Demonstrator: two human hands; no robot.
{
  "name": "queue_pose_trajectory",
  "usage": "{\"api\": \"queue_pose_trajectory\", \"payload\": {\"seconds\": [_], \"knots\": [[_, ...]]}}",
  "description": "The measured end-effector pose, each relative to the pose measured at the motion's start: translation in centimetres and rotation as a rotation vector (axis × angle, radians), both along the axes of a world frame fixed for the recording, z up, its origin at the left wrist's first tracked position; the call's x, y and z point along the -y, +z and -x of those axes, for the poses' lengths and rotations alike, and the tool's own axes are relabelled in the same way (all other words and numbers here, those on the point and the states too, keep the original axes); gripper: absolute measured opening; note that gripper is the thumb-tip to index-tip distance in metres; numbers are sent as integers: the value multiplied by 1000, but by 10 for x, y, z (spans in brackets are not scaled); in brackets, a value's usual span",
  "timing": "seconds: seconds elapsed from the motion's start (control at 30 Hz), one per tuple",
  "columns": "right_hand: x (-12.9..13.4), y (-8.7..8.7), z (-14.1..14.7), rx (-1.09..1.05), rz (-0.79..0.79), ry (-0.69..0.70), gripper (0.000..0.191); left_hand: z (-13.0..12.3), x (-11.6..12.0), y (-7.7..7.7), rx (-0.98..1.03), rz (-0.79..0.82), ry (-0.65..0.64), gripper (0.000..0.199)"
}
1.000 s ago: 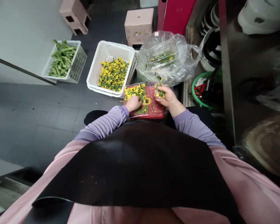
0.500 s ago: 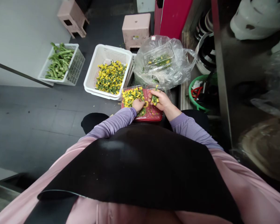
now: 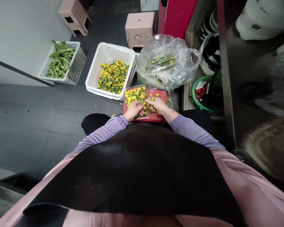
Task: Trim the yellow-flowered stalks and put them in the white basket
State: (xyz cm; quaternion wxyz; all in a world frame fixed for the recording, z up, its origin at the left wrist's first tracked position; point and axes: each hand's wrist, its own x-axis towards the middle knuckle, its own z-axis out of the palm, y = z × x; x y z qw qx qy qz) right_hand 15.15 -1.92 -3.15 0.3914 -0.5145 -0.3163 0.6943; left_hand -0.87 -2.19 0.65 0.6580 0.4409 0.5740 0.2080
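My right hand [image 3: 158, 105] is closed around several small green flower buds with yellow tips, held over a red tray-like surface [image 3: 153, 118]. Close by on the left, my left hand [image 3: 134, 110] has its fingers curled with the tips pinched together, nearly meeting the right fingertips; whatever sits between them is too small to make out. Under and beyond the left hand lies a clear plastic box [image 3: 126, 108] filled with yellow-tipped flowers [image 3: 134, 94]. A few loose flowers are scattered on the red surface beside the right hand.
A white basket [image 3: 91, 75] of the same flowers stands ahead to the left. Beyond it, another white basket [image 3: 77, 67] holds green stalks. A clear plastic bag [image 3: 184, 69] with a lidded box lies ahead. A green basin [image 3: 194, 94] and metal shelf edge [image 3: 227, 85] flank the right. Pink stools [image 3: 139, 26] stand behind.
My left hand has drawn back from the flowers in the box, and its fingers are now near the right fingertips. My right hand has shifted slightly left and turned inward, still holding flowers.
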Motion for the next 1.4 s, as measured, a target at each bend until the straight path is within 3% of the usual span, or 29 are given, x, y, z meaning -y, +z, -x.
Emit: {"api": "queue_pose_trajectory", "payload": {"seconds": [0.43,0.6,0.77,0.9,1.03,1.23,1.4], "knots": [[9,8,4,-108,-56,10,49,1,9,-7,-317,-364,-202,12],[9,6,7,-139,-47,-30,50,-3,13,-5,-141,-134,-128,16],[2,6,2,-205,-11,-155,51,-2,14,0,83,106,55,9],[0,11,-2,-242,50,-131,48,2,9,6,188,249,178,13],[2,16,0,-260,81,-77,42,1,10,13,290,173,134,15],[8,15,4,-241,47,-61,43,-3,12,8,111,23,37,33],[9,13,6,-245,39,-51,46,-1,11,5,145,13,51,37]]}}
